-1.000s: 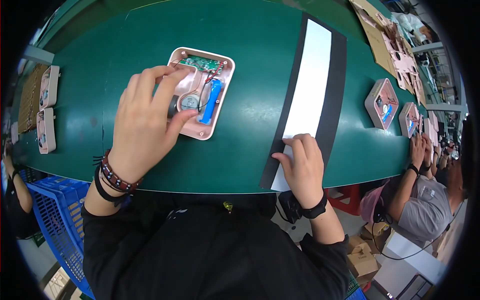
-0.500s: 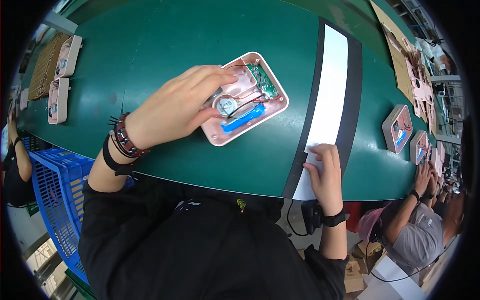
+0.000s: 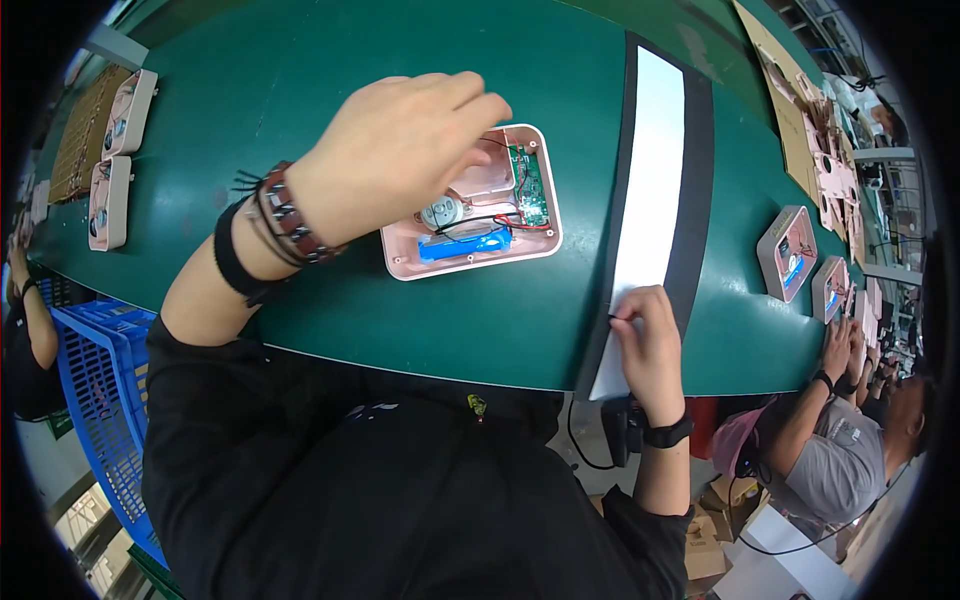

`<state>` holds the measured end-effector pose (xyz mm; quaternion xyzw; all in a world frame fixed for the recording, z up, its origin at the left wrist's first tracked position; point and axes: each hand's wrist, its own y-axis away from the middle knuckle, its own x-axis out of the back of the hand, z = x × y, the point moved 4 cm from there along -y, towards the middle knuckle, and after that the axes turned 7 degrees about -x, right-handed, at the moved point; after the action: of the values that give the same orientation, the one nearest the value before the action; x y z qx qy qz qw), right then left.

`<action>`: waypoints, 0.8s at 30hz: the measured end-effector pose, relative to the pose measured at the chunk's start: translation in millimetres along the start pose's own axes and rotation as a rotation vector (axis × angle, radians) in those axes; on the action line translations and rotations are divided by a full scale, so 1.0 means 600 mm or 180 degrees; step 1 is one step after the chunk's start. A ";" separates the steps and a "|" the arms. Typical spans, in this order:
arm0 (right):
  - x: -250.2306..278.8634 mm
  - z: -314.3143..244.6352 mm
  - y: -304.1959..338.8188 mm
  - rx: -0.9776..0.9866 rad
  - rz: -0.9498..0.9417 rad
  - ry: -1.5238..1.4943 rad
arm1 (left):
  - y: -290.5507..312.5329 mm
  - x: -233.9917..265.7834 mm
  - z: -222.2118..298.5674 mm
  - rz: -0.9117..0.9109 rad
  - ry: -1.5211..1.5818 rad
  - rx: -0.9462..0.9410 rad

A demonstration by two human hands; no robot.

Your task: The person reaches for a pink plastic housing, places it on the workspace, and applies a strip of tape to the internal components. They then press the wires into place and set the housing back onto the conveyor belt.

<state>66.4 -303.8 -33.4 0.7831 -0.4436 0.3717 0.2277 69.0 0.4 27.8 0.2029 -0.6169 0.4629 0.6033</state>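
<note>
My left hand hangs over the far left part of a pink plastic housing, fingers bent, thumb apart from them, nothing visible between. Inside the housing are a green circuit board, a round silver speaker-like part, a blue cylindrical battery and thin red and black wires. The hand hides the housing's far left corner. My right hand rests on the near end of a long white strip lying on a black backing. Its thumb and forefinger are pinched at the strip's left edge, beside a small dark bit.
Two similar housings lie at the far left beside brown cardboard. More housings stand at right, near a co-worker's hands. Pink parts lie on cardboard. A blue crate stands below the table's left edge.
My left hand has lifted off the housing and moved away from me. The housing has turned and now sits squarer to me. My right thumb and forefinger have closed together at the strip's edge.
</note>
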 end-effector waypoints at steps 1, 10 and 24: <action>0.006 0.012 0.003 -0.0112 -0.0061 -0.0346 | -0.001 -0.004 0.002 0.0098 -0.0310 -0.0053; 0.047 0.030 -0.024 -0.0441 -0.0505 -0.1993 | 0.018 -0.017 0.013 0.0085 -0.0235 0.0624; -0.064 -0.147 -0.180 0.1062 -0.0817 -0.1242 | 0.079 0.020 0.045 0.0279 0.0622 0.0427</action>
<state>113.5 -169.0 -11.6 0.9162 -0.3090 0.2500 0.0512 13.3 5.3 27.6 0.1696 -0.5311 0.5465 0.6249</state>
